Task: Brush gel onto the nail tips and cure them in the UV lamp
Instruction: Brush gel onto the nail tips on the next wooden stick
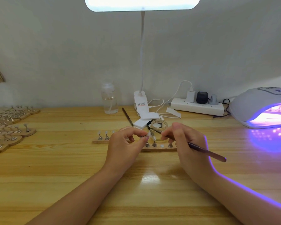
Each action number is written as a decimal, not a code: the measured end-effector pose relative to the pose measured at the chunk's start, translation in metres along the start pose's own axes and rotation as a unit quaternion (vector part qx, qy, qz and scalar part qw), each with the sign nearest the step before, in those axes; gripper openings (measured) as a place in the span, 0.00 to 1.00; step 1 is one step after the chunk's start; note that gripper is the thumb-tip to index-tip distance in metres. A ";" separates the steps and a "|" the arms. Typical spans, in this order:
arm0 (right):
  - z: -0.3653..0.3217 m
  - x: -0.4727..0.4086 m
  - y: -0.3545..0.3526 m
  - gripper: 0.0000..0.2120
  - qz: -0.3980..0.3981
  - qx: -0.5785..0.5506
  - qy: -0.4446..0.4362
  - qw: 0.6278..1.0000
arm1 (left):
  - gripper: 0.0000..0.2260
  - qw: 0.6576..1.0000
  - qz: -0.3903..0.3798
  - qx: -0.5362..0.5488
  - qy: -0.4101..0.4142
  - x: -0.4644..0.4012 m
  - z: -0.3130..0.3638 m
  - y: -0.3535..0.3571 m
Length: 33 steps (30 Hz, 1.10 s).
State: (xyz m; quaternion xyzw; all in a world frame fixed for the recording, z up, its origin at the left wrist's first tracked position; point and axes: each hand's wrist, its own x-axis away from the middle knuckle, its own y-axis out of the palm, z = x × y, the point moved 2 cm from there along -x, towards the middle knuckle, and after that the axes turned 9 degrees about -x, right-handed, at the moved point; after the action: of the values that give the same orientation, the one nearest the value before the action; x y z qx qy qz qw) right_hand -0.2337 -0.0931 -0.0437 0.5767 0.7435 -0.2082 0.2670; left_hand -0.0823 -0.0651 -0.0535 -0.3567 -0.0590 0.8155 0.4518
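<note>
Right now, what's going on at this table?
A person is gelling nail tips. The left hand pinches a nail tip stand while the right hand holds a brush toward it, beside the gel jar. More tips wait on the wooden strip. The UV lamp glows at right.

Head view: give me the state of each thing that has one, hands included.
UV lamp: on, glowing purple.
Desk lamp: lit.
Gel jar: lid off.
Left hand: pinches a nail tip stand.
Right hand: holds the brush, bristles toward the tip.
Wooden base: one peg spot vacant.
Power strip: plugs inserted.
</note>
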 end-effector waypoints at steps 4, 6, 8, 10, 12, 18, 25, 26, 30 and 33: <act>0.001 0.001 0.000 0.18 0.005 -0.033 0.027 0.999 | 0.12 1.000 0.001 0.001 -0.002 0.000 0.001 0.000; 0.000 0.001 0.000 0.18 0.014 -0.042 0.014 0.999 | 0.11 1.000 0.003 0.002 -0.004 0.000 0.001 0.000; 0.000 0.000 0.000 0.18 0.004 -0.014 0.003 1.000 | 0.11 1.000 0.002 0.004 -0.009 0.000 0.000 0.000; 0.001 0.000 0.001 0.16 -0.003 0.002 0.016 1.000 | 0.11 1.000 0.000 0.003 -0.011 0.000 0.000 0.000; 0.001 0.001 0.001 0.18 0.004 -0.022 0.027 0.999 | 0.11 1.000 0.001 0.001 -0.008 0.000 0.000 0.000; 0.001 -0.001 0.001 0.18 -0.002 -0.003 0.015 1.000 | 0.12 1.000 0.005 0.001 0.002 0.000 0.001 0.000; -0.001 0.000 0.001 0.19 0.009 -0.035 0.013 0.999 | 0.11 1.000 0.010 -0.008 0.018 -0.001 0.001 -0.001; 0.000 0.000 0.001 0.18 0.005 -0.024 0.016 1.000 | 0.11 1.000 0.010 -0.005 0.016 -0.001 0.001 0.000; 0.000 0.001 0.002 0.18 -0.001 -0.037 0.030 0.999 | 0.14 1.000 0.009 -0.009 0.022 -0.001 0.000 0.000; -0.001 0.001 0.001 0.18 0.006 -0.034 0.009 0.999 | 0.14 1.000 0.009 -0.014 0.026 -0.002 0.000 0.000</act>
State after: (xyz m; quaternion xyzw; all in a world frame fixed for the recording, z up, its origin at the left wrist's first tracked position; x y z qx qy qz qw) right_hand -0.2331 -0.0918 -0.0436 0.5734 0.7490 -0.1760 0.2813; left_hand -0.0815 -0.0668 -0.0530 -0.3844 -0.0560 0.8092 0.4407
